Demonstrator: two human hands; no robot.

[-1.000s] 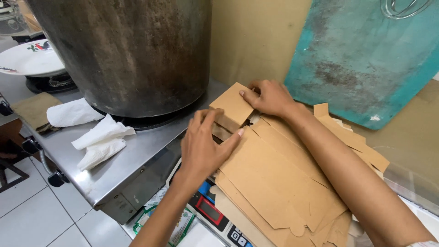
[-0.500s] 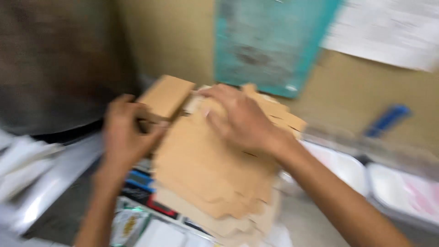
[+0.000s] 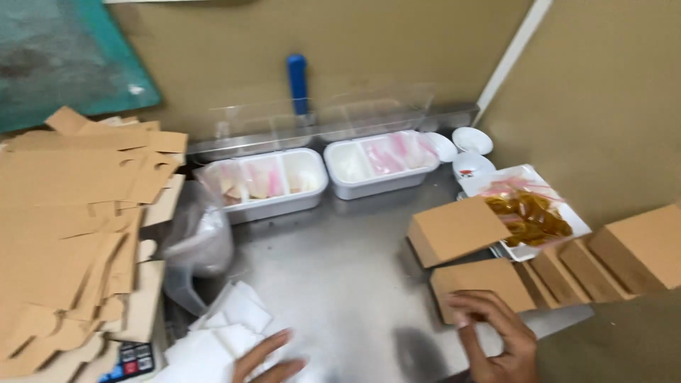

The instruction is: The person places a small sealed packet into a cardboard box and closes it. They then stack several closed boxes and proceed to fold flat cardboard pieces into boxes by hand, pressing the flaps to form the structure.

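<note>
Head view: at the bottom edge, the left hand (image 3: 266, 362) lies flat with fingers spread on a pile of white paper sheets (image 3: 220, 333), gripping nothing. The right hand (image 3: 496, 337) is empty too, its fingers curled loosely, fingertips touching the near edge of a folded brown cardboard box (image 3: 482, 284) on the steel counter (image 3: 340, 276). Just beyond stands a second brown box (image 3: 457, 230), partly over a white tray of brown pieces (image 3: 528, 213). More boxes (image 3: 610, 259) line up to the right. Left is a stack of flat cardboard blanks (image 3: 71, 227). Farther back sit two white bins (image 3: 319, 177).
</note>
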